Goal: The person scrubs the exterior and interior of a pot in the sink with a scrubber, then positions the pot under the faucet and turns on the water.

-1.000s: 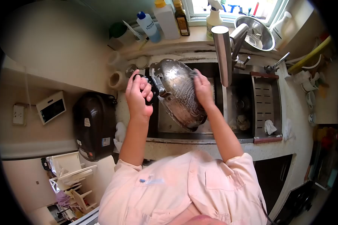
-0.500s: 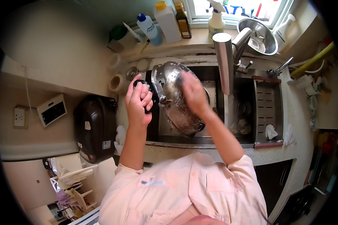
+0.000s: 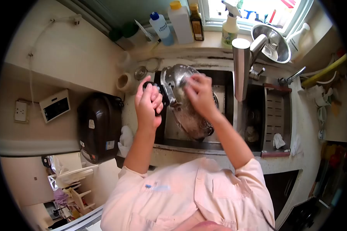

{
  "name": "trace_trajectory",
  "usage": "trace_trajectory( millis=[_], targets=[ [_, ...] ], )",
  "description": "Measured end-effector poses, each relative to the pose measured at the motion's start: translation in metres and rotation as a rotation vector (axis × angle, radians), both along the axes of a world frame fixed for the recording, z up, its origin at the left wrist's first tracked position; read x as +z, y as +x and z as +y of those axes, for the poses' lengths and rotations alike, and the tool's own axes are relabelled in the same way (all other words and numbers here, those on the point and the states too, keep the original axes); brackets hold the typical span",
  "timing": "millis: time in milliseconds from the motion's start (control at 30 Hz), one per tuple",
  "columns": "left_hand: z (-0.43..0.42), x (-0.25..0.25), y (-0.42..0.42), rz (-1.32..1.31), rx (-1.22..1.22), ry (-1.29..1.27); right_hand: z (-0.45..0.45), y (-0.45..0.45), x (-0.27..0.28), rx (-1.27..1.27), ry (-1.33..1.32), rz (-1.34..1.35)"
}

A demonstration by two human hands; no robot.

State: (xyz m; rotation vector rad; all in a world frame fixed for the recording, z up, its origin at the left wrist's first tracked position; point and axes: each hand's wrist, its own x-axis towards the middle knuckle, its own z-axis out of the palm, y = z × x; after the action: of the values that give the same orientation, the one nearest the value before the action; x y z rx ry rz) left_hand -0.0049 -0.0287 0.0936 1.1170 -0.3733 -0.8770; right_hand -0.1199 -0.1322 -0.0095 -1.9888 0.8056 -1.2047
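A metal pan (image 3: 191,119) with soapy streaks is tilted over the left sink basin (image 3: 222,86). My left hand (image 3: 148,102) is wrapped round its black handle (image 3: 164,98), at the pan's left side. My right hand (image 3: 198,92) presses on the pan's upper outer surface with its fingers bent. Something dark and small shows at its fingertips, too blurred to make out.
A large faucet (image 3: 241,69) hangs between the two basins. Bottles (image 3: 181,25) and a steel bowl (image 3: 272,43) stand on the ledge behind. On the left is a dark appliance (image 3: 100,127); a slotted tray (image 3: 274,115) sits at the right.
My right hand has moved from the pan's right edge leftward across its surface, and its fingers are now more bent. My left hand still grips the handle. The camera view has shifted slightly.
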Motion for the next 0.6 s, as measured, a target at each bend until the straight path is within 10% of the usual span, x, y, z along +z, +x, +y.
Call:
trace_trajectory(
  millis=[600],
  targets=[
    [-0.020, 0.009, -0.009, -0.004, -0.007, 0.021, 0.061, -0.029, 0.011, -0.057, -0.279, -0.012]
  ],
)
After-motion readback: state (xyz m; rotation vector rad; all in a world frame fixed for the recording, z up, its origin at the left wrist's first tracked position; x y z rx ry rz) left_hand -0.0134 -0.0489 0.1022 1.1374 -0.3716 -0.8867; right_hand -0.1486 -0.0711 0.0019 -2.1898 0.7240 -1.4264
